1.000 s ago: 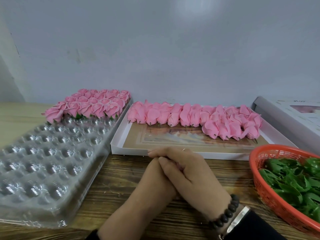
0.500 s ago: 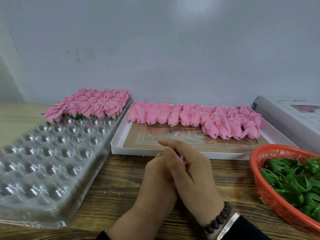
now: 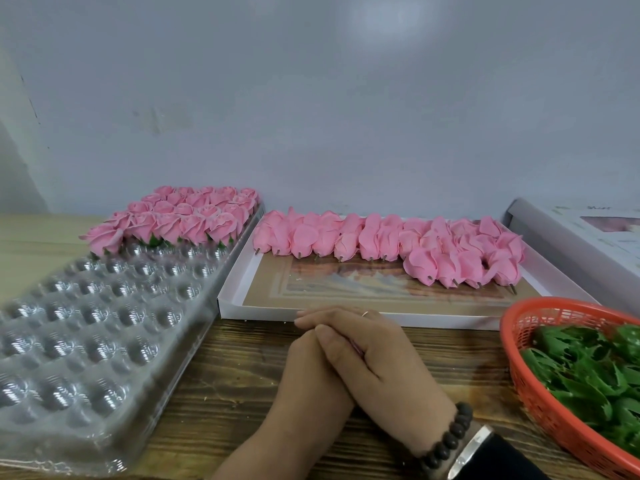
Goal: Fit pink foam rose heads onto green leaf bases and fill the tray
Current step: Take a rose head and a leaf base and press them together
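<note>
Both hands down on the wooden counter (image 3: 221, 386), just before the white box. Right hand (image 3: 377, 362) now folded flat across the left hand (image 3: 311, 379), where half a second ago it was lifted and tilted with its fingers raised. Back, in fact, to much the same clasp as a second ago. A sliver of pink rose head (image 3: 356, 348) glimpsed between the two palms, so probably one pressing onto its base inside the clasp (leaf not visible, so not certain). Right fingers (image 3: 322, 318) closed flat over the left; left fingers hidden beneath, so no telling how they lie.

Meaning for the task: likely one more flower nearly seated, soon ready for the tray.

Containers:
- Clear plastic tray (image 3: 86, 341) at left, finished roses (image 3: 180, 216) filling only its far rows, green showing under them; nearer cups bare. A long way from full.
- Shallow white box (image 3: 398, 318) in the middle, loose rose heads (image 3: 381, 240) lined along its far side, short stems pointing forward, near part bare.
- Orange basket (image 3: 540, 393) at right, heaped with green leaf bases (image 3: 588, 368), partly cut off by the frame edge.
</note>
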A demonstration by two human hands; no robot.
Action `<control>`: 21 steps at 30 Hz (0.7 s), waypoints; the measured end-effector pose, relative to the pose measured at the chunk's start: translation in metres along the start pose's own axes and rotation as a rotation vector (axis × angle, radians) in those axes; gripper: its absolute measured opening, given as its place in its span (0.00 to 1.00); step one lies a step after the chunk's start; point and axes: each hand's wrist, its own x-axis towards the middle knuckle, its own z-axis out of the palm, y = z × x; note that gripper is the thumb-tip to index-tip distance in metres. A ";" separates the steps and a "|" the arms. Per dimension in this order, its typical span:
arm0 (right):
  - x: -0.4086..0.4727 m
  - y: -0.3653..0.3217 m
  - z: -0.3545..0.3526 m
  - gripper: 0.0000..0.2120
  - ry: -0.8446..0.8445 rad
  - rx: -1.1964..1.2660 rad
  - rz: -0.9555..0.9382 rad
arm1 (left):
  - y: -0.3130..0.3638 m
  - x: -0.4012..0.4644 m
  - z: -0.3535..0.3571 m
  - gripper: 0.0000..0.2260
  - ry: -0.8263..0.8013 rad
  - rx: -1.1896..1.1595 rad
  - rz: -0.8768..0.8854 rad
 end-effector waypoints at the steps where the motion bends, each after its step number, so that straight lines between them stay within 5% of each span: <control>1: 0.000 0.000 0.000 0.22 0.003 -0.011 -0.011 | -0.002 0.002 0.001 0.20 -0.013 -0.010 0.001; 5: -0.003 -0.002 0.002 0.21 0.031 0.027 -0.038 | -0.004 0.004 -0.001 0.19 -0.001 0.002 0.014; 9: -0.004 0.002 0.003 0.20 0.234 0.253 -0.011 | -0.005 0.006 -0.007 0.08 0.103 -0.120 0.044; 13: -0.002 0.004 0.002 0.13 0.377 0.117 -0.096 | -0.007 0.009 -0.010 0.13 0.165 -0.290 0.009; 21: -0.002 0.005 -0.001 0.14 0.211 0.053 -0.171 | -0.015 0.014 -0.018 0.07 0.166 -0.161 -0.060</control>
